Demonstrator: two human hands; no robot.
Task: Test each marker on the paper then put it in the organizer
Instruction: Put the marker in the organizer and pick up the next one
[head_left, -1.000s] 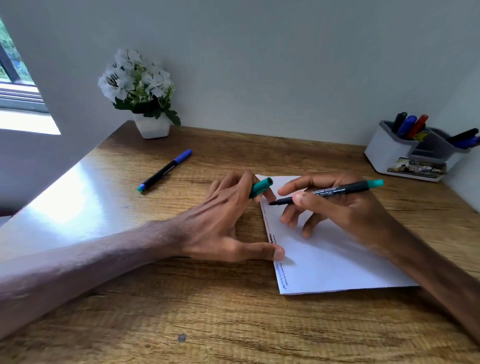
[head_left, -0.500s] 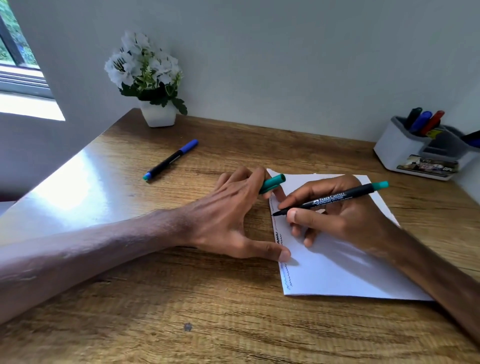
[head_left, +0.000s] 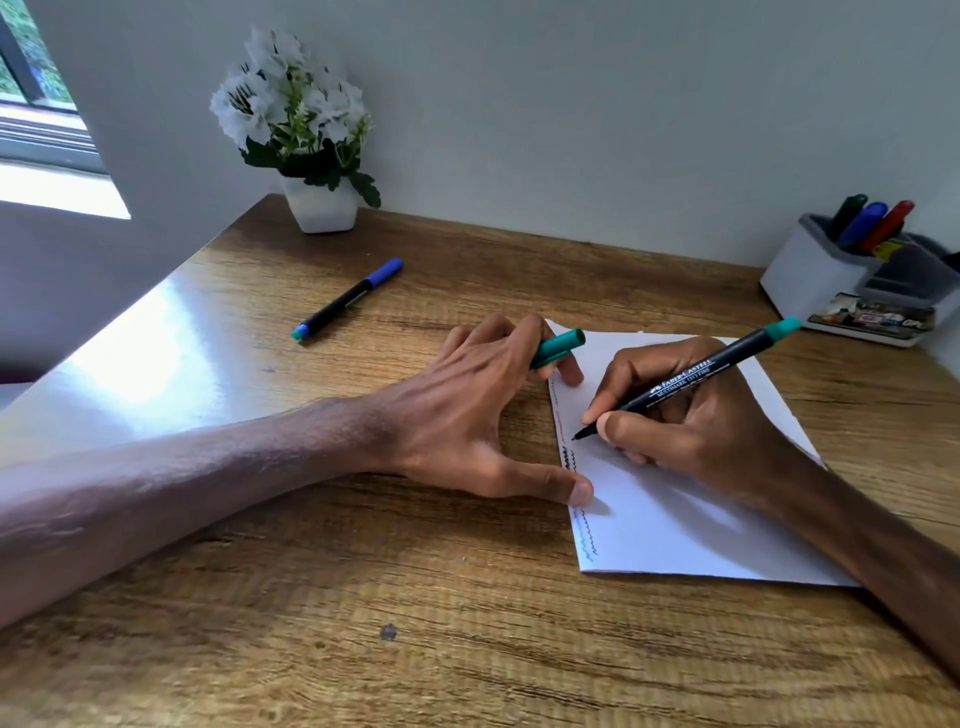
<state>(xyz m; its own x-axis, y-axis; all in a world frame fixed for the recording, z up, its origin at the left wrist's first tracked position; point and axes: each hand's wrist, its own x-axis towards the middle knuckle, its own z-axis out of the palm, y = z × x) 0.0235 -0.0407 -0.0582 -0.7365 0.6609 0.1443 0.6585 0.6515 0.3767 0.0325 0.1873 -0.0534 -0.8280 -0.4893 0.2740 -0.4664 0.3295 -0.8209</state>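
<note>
Brown wood-grain surface (head_left: 363, 623) is seen from its near edge. Toward 4 o'clock, a white paper sheet (head_left: 675, 519) is laid flat, w/ wavy test lines (head_left: 584, 540) drawn down its left margin in several colours.

The sheet's left edge is pinned by the thumb (head_left: 566, 488) of the left hand (head_left: 467, 415), stretched in from 9 o'clock. Its other fingers are curled round a teal-green plastic cap (head_left: 558, 347), held by the sheet's far-left corner.

The right hand (head_left: 691, 431), brought in from 4 o'clock, is rested on the sheet. Its fingers are closed in a writing grip on an uncapped black Faber-Castell marker (head_left: 691, 379) w/ a teal end plug. The tip (head_left: 575, 436) is pointed to 8 o'clock at the left margin; whether paper is touched can't be told.

Farther out, at 10 o'clock of the sheet, a black marker w/ blue cap (head_left: 345, 300) is laid alone, well apart from both hands. At approx. 2 o'clock, a white-and-grey plastic organizer (head_left: 810, 275) is stood near the wall, w/ black, blue & red markers (head_left: 865, 223) held upright in its left compartment. At 11 o'clock, a white pot of white flowers (head_left: 322, 208) is set in the far corner. A window (head_left: 36, 104) is seen far left.
</note>
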